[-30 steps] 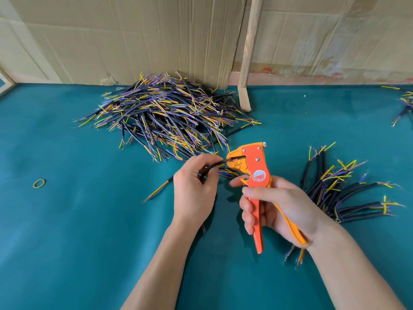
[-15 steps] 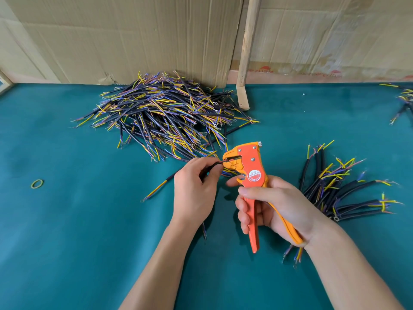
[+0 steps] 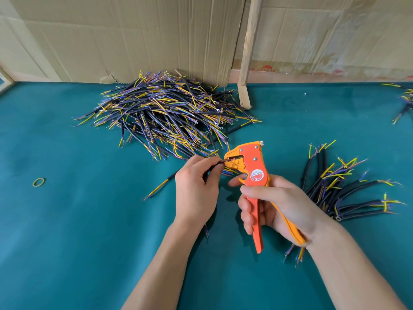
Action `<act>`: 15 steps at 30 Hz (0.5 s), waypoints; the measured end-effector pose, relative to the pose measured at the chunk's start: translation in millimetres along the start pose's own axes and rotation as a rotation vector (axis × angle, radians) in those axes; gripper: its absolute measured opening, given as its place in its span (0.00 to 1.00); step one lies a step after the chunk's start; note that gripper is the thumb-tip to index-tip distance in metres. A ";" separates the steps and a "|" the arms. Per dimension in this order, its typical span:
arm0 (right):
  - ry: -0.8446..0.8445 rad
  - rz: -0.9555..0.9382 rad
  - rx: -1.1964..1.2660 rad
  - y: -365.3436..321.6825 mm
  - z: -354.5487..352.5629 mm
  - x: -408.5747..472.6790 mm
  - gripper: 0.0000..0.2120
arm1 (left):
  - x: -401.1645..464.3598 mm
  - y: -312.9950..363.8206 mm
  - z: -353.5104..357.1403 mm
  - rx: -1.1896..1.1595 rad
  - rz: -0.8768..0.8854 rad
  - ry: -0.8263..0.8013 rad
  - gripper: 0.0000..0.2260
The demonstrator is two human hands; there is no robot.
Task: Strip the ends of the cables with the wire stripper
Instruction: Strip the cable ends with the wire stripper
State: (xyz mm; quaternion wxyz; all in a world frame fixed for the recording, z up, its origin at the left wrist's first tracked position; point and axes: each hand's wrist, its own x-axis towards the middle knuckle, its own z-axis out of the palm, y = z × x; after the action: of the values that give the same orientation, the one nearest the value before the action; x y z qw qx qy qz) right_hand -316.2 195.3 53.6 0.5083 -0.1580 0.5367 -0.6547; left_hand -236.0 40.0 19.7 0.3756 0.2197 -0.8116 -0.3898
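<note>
My right hand (image 3: 279, 204) grips the handles of an orange wire stripper (image 3: 252, 171), jaws pointing left. My left hand (image 3: 196, 189) pinches a thin black cable (image 3: 214, 167) between thumb and fingers, and its tip sits inside the stripper's jaw slot. A large pile of black cables with yellow and blue wire ends (image 3: 165, 115) lies on the green table behind my hands. To the right lies a smaller bunch of cables (image 3: 342, 189).
A loose cable (image 3: 161, 185) lies left of my left hand. At the far left sits a yellow rubber band (image 3: 38, 182). More cables (image 3: 404, 104) lie at the right edge. Cardboard sheets (image 3: 134, 36) and a wooden stick (image 3: 249, 52) stand along the table's back.
My hands and the stripper have shifted a little left. The cable tip stays in the jaws throughout.
</note>
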 end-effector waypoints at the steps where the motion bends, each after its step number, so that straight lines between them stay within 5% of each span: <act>1: 0.002 0.001 0.000 0.1 0.2 0.1 0.18 | -0.3 -0.1 0.5 0.012 0.007 0.006 0.04; 15: 0.009 -0.005 -0.023 -0.9 -0.1 -1.0 0.19 | -1.8 -1.4 3.4 0.065 0.041 0.040 0.04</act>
State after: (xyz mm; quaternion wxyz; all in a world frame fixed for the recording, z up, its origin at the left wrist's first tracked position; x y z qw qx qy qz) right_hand -316.2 196.0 54.6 0.5026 -0.1623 0.5460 -0.6504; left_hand -237.4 41.9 16.4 0.3925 0.2228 -0.8204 -0.3510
